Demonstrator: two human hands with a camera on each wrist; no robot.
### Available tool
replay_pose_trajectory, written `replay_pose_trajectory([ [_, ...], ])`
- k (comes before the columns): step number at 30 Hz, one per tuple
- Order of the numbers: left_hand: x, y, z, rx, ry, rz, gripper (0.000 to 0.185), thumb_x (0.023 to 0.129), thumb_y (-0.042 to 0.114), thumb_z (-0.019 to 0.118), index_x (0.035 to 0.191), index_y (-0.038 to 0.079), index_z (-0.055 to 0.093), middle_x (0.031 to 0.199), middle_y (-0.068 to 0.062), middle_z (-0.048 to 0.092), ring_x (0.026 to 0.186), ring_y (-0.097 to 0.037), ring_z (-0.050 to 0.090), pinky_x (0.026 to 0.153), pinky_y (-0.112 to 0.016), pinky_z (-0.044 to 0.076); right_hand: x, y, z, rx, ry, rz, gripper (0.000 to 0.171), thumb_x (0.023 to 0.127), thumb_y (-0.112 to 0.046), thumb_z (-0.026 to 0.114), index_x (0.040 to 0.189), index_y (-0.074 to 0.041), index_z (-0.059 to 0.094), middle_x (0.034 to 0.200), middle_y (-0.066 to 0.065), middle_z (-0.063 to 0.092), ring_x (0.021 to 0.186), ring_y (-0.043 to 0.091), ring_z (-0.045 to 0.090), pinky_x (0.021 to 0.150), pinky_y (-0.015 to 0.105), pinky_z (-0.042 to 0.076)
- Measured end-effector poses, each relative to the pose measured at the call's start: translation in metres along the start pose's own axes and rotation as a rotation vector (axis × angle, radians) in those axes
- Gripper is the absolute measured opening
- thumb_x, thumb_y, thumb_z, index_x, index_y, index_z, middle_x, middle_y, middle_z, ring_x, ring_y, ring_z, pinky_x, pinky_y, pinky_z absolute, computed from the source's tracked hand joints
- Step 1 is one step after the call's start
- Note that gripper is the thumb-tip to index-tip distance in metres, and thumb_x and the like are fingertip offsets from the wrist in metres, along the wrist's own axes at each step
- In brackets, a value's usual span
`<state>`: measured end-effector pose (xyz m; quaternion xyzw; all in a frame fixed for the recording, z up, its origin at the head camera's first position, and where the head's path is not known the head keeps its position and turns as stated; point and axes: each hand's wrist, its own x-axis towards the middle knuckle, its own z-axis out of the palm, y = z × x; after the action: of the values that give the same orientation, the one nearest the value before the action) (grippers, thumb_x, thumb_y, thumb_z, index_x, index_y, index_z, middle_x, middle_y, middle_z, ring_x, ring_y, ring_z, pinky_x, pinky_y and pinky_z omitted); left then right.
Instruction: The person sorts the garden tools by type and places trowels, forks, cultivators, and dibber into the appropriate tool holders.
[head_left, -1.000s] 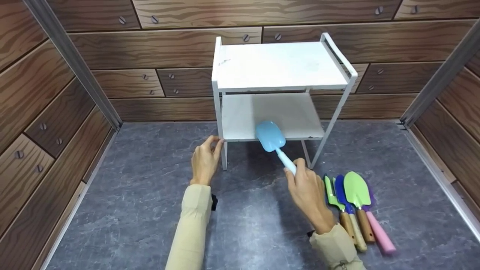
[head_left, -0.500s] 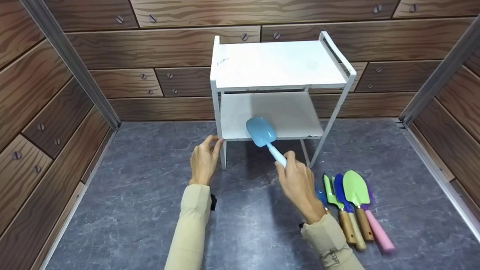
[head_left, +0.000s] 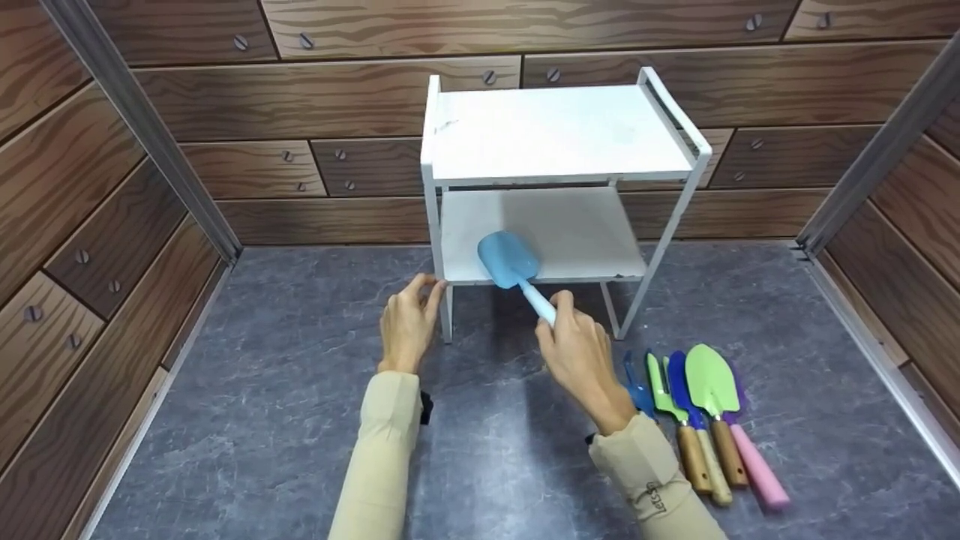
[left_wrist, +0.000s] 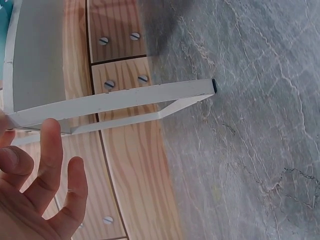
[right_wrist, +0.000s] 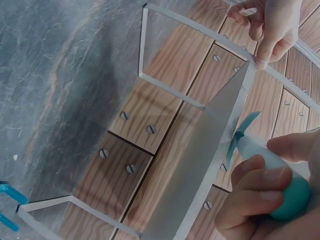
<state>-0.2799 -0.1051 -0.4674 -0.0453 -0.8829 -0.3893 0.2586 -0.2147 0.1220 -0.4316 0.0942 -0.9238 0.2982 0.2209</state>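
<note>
My right hand (head_left: 581, 360) grips the handle of a light blue garden trowel (head_left: 504, 257), its blade over the front left part of the lower shelf (head_left: 592, 232). In the right wrist view the fingers (right_wrist: 262, 192) curl round the pale handle with its teal end. My left hand (head_left: 407, 321) pinches the front left corner of a small white two-tier rack (head_left: 562, 131), where the lower shelf meets the leg. The left wrist view shows the other fingers (left_wrist: 50, 155) of that hand apart from the leg (left_wrist: 125, 96).
On the grey floor at the right lie several garden tools: a blue cultivator (head_left: 639, 394), a green fork (head_left: 664, 390), a blue trowel (head_left: 682, 375), a green trowel (head_left: 711, 379) and a pink-handled one (head_left: 757, 465). Wood-patterned walls (head_left: 330, 97) stand behind and at both sides.
My right hand has moved left and slightly forward with the trowel, carrying its blade leftward over the lower shelf and uncovering the blue cultivator. The left hand stays at the rack's corner.
</note>
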Motion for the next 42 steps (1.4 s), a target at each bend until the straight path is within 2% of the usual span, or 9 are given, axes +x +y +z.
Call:
replay_pose_trajectory([
  [5,-0.002,0.000,-0.001,-0.011,-0.003,0.010,0.022,0.102,0.027,0.064,0.106,0.008,0.074,0.050,0.010,0.033,0.043,-0.005,0.024,0.043,-0.026,0.021,0.003,-0.004,0.000,0.059,-0.037,0.047,0.023,0.090,-0.005,0.058,0.111,0.000,0.053,0.068,0.009,0.061,0.052,0.027,0.055,0.049,0.043,0.043],
  [11,-0.001,0.002,-0.001,-0.020,0.005,0.008,0.021,0.101,0.027,0.065,0.105,0.009,0.074,0.051,0.011,0.034,0.044,-0.006,0.025,0.044,-0.027,0.022,0.007,-0.010,0.000,0.149,-0.066,0.109,0.028,0.091,-0.003,0.057,0.119,0.000,0.051,0.080,0.017,0.064,0.061,0.029,0.056,0.055,0.043,0.043],
  [15,-0.001,0.001,-0.001,-0.019,0.003,0.002,0.021,0.101,0.028,0.065,0.106,0.009,0.074,0.051,0.010,0.034,0.044,-0.005,0.025,0.044,-0.027,0.023,0.010,-0.011,0.000,0.210,-0.026,0.096,0.027,0.094,-0.004,0.057,0.120,0.002,0.052,0.073,0.012,0.060,0.056,0.025,0.052,0.052,0.039,0.040],
  [23,-0.001,0.000,-0.002,-0.011,0.019,0.007,0.020,0.102,0.027,0.064,0.105,0.010,0.074,0.050,0.009,0.034,0.043,-0.004,0.023,0.044,-0.027,0.022,0.015,-0.014,0.003,0.229,0.075,0.044,0.023,0.096,-0.012,0.064,0.116,-0.001,0.060,0.061,0.003,0.054,0.050,0.017,0.045,0.048,0.035,0.036],
  [31,0.000,0.000,0.000,-0.014,0.012,0.002,0.020,0.101,0.026,0.065,0.105,0.009,0.074,0.052,0.009,0.035,0.045,-0.007,0.025,0.044,-0.028,0.023,0.016,-0.020,0.003,0.313,-0.064,0.108,0.035,0.099,-0.010,0.056,0.132,0.001,0.053,0.099,0.017,0.065,0.082,0.032,0.058,0.072,0.047,0.046],
  [34,-0.001,-0.001,-0.001,-0.013,0.007,0.001,0.021,0.102,0.027,0.064,0.105,0.008,0.074,0.051,0.007,0.035,0.044,-0.006,0.025,0.043,-0.027,0.022,0.019,-0.022,0.007,0.321,-0.060,0.081,0.035,0.100,-0.011,0.057,0.132,0.002,0.054,0.090,0.015,0.065,0.074,0.029,0.057,0.066,0.044,0.045],
  [37,-0.001,0.000,-0.001,-0.013,0.002,-0.001,0.022,0.102,0.027,0.064,0.106,0.008,0.074,0.050,0.007,0.035,0.043,-0.006,0.025,0.043,-0.027,0.022,0.022,-0.021,0.012,0.333,-0.015,0.045,0.033,0.100,-0.013,0.062,0.129,0.001,0.059,0.077,0.010,0.062,0.062,0.022,0.052,0.059,0.038,0.041],
  [40,-0.001,0.000,-0.001,-0.011,0.003,-0.005,0.022,0.102,0.027,0.064,0.106,0.009,0.074,0.051,0.009,0.034,0.044,-0.006,0.025,0.043,-0.027,0.022,0.024,-0.020,0.015,0.344,0.013,0.023,0.032,0.098,-0.013,0.066,0.127,0.000,0.063,0.074,0.008,0.062,0.058,0.018,0.049,0.056,0.034,0.039],
  [42,-0.001,0.000,0.000,-0.014,0.006,-0.008,0.022,0.102,0.028,0.064,0.106,0.009,0.074,0.052,0.009,0.034,0.045,-0.006,0.026,0.044,-0.027,0.023,0.026,-0.020,0.016,0.366,-0.019,0.025,0.035,0.098,-0.012,0.065,0.131,0.000,0.062,0.075,0.010,0.061,0.056,0.017,0.048,0.055,0.033,0.039],
])
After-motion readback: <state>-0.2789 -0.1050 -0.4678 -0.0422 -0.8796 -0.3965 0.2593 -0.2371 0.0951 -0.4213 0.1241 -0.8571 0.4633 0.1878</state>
